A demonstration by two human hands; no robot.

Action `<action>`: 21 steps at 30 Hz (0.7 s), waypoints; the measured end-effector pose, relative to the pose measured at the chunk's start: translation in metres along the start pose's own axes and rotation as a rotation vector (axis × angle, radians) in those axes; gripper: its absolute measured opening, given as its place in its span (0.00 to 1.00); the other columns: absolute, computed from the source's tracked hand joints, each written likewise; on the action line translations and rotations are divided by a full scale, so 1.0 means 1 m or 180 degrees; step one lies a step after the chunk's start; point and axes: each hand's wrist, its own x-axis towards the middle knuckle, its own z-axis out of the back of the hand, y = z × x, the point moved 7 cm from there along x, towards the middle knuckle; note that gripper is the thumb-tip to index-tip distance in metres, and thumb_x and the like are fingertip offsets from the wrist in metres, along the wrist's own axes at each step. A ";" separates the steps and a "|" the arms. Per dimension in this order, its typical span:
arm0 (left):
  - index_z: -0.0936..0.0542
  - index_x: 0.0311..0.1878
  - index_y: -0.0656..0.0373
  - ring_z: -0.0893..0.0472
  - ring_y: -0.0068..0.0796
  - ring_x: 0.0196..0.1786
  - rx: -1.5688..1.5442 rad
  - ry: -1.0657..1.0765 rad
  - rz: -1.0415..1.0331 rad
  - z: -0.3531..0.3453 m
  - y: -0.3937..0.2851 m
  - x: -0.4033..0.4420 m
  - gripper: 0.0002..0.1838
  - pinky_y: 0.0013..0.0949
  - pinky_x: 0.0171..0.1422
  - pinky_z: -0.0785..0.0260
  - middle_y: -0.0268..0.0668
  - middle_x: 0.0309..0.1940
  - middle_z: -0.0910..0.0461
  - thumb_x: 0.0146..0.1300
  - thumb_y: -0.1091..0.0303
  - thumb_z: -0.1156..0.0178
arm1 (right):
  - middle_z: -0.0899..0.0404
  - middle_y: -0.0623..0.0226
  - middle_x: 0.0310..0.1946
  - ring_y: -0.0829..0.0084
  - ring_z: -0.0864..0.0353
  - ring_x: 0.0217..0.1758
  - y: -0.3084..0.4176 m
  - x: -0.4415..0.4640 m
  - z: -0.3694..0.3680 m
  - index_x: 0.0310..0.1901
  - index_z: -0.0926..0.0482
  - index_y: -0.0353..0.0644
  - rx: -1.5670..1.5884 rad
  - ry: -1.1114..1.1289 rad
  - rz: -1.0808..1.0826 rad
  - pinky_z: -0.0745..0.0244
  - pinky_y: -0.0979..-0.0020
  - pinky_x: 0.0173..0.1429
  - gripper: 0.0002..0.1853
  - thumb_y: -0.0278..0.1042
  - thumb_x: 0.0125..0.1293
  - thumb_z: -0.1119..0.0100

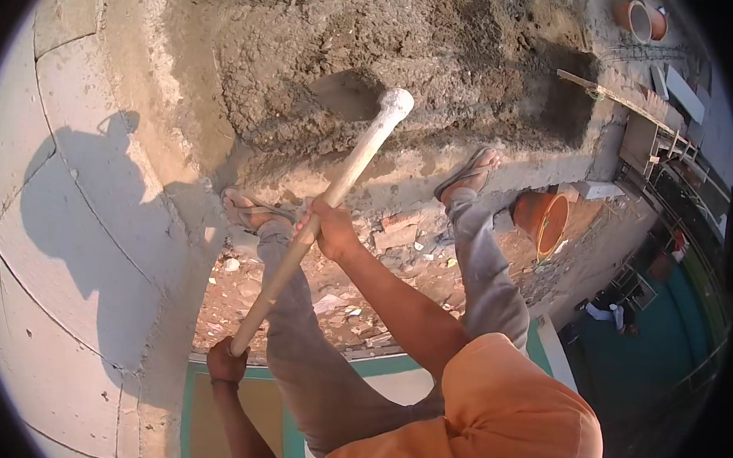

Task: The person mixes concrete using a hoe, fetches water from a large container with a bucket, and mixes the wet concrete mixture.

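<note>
Pale tan handle [279, 281], orange shirt [523, 411]

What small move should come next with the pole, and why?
Probably a short pull toward the body: the right hand and left hand both grip the pole, and its far end overlaps the wet mix in view.

The left hand [227, 361] hides one end of the handle [293, 262]; the distant person [613, 317] is indistinct.
</note>
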 end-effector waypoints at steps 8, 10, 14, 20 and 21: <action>0.20 0.41 0.58 0.17 0.50 0.35 -0.1575 -0.0045 -0.0351 -0.095 -0.215 0.027 0.19 0.44 0.39 0.25 0.48 0.28 0.18 0.53 0.56 0.30 | 0.30 0.63 0.24 0.72 0.28 0.17 0.218 0.064 -0.063 0.41 0.32 0.29 -0.2151 -0.0435 0.1056 0.30 0.69 0.16 0.11 0.22 0.59 0.43; 0.21 0.44 0.60 0.17 0.44 0.32 -0.2105 -0.0075 -0.0768 -0.091 -0.257 0.057 0.20 0.40 0.38 0.26 0.47 0.28 0.18 0.52 0.58 0.29 | 0.29 0.62 0.24 0.73 0.28 0.18 0.272 0.060 -0.103 0.43 0.34 0.30 -0.2407 -0.0337 0.1595 0.29 0.70 0.17 0.13 0.23 0.60 0.43; 0.23 0.45 0.64 0.21 0.32 0.26 -0.2375 -0.0431 -0.1219 -0.023 -0.323 0.137 0.22 0.36 0.33 0.29 0.42 0.24 0.22 0.52 0.61 0.29 | 0.25 0.58 0.27 0.71 0.21 0.25 0.362 0.132 -0.187 0.45 0.31 0.26 -0.3230 0.0349 0.2592 0.18 0.69 0.27 0.17 0.33 0.65 0.41; 0.25 0.39 0.62 0.28 0.18 0.24 -0.3896 0.0471 -0.0151 -0.105 -0.281 0.066 0.16 0.29 0.28 0.32 0.29 0.22 0.27 0.55 0.65 0.29 | 0.20 0.52 0.26 0.66 0.18 0.21 0.247 0.157 -0.132 0.45 0.27 0.23 -0.4545 -0.0363 0.1478 0.20 0.67 0.28 0.19 0.33 0.61 0.39; 0.25 0.38 0.61 0.27 0.17 0.26 -0.4021 0.0412 -0.0040 -0.130 -0.279 0.035 0.16 0.30 0.31 0.30 0.27 0.24 0.26 0.55 0.64 0.29 | 0.19 0.53 0.25 0.68 0.17 0.23 0.224 0.161 -0.095 0.44 0.26 0.24 -0.4555 -0.0680 0.1889 0.21 0.66 0.29 0.18 0.34 0.61 0.40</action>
